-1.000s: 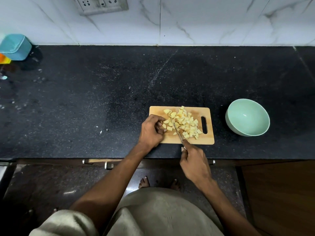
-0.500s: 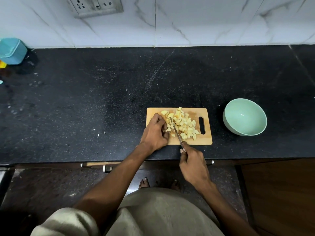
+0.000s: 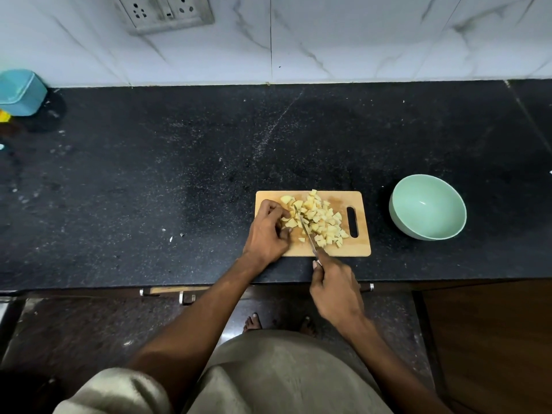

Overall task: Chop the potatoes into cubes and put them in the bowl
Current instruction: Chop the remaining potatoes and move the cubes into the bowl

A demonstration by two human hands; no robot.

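Gripped in the right hand (image 3: 336, 289) at 6 o'clock of the cutting board (image 3: 355, 246): knife (image 3: 306, 231), fingers curled round the handle, blade angled toward 11 o'clock across the potato cubes (image 3: 321, 218). Pinched under the curled fingertips of the left hand (image 3: 267, 231), at 9 o'clock of the pile: a few potato pieces, pressed to the board. Heaped mid-board, spreading toward the handle slot at 3 o'clock. Bowl (image 3: 427, 208), pale green, well apart at 3 o'clock on the black counter (image 3: 149, 189), nothing inside. Blue container (image 3: 21, 92) far off at 10 o'clock against the marble wall (image 3: 358, 40).
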